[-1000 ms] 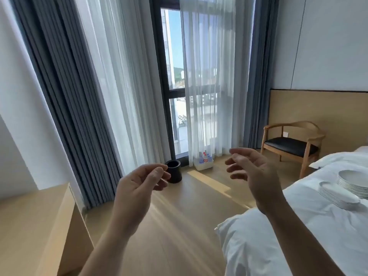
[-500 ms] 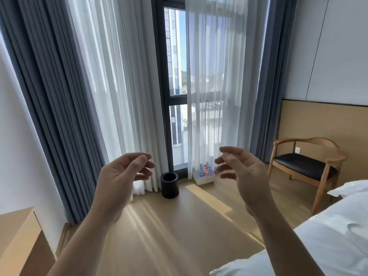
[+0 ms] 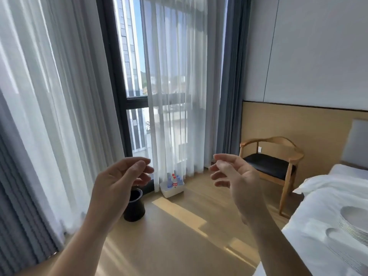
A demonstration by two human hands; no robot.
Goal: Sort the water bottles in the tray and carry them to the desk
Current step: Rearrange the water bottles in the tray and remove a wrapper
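Observation:
A white tray (image 3: 170, 191) sits on the wood floor at the foot of the sheer curtain by the window. Several water bottles (image 3: 174, 180) stand upright in it, clear with blue labels and one with a red label. My left hand (image 3: 115, 188) and my right hand (image 3: 237, 180) are raised in front of me, palms facing each other, fingers loosely curled and apart, holding nothing. Both hands are well short of the tray, which shows in the gap between them. The desk is out of view.
A black bin (image 3: 134, 206) stands on the floor left of the tray, partly behind my left hand. A wooden chair (image 3: 272, 162) with a black seat is at the right wall. A white bed (image 3: 326, 212) with stacked plates (image 3: 352, 224) fills the lower right.
The view has moved closer to the window and swung right; the desk has left the frame and the tray looks larger. Both hands stay raised and empty.

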